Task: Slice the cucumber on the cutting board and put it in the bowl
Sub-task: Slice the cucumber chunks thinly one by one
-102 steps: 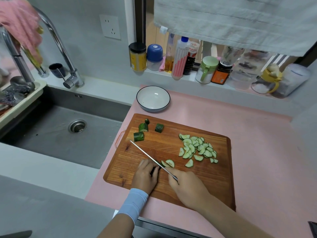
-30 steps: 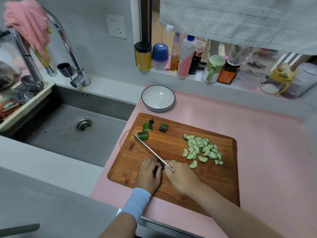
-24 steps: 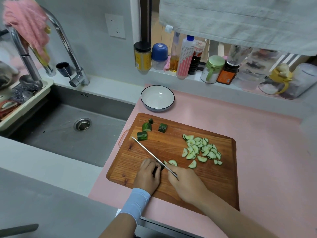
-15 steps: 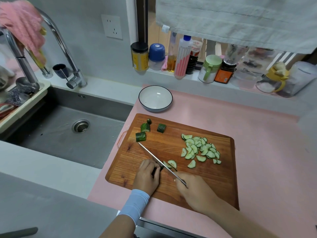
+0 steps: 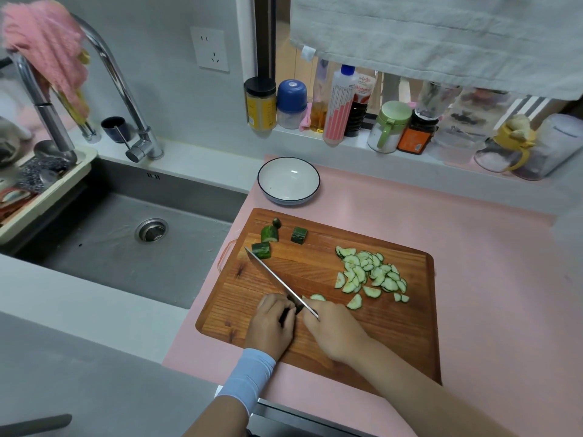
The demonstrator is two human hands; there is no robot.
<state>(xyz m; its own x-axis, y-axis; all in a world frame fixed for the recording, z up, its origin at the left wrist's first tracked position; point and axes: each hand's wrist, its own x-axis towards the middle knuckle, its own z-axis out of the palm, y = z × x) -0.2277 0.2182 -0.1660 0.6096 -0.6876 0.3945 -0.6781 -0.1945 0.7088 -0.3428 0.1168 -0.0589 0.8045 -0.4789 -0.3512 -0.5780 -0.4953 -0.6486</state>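
Since half a second earlier, the right hand (image 5: 336,331) had slid forward along the board, bringing the knife (image 5: 277,280) back over the cucumber piece. That hand was clenched around the knife handle, which it hid completely. The thin steel blade ran diagonally, its tip pointing away and to the left, near a dark green cucumber chunk (image 5: 261,250). The left hand (image 5: 272,324), a pale blue sleeve at its wrist, was curled over the cucumber piece (image 5: 294,307) being cut, pinning it to the board; only a dark sliver of peel showed between the fingers, so its long axis could not be told.

A rectangular wooden cutting board (image 5: 407,329) with rounded corners and visible grain lay on the smooth pink bench (image 5: 492,279). A loose heap of pale half-moon slices (image 5: 369,274) lay on the board's right side, with one fresh slice (image 5: 317,297) just beside the blade. Two more short green chunks and a small stem end sat near the far left corner. Just past the board's far edge stood a round white bowl (image 5: 288,181) with a dark rim, holding no slices.
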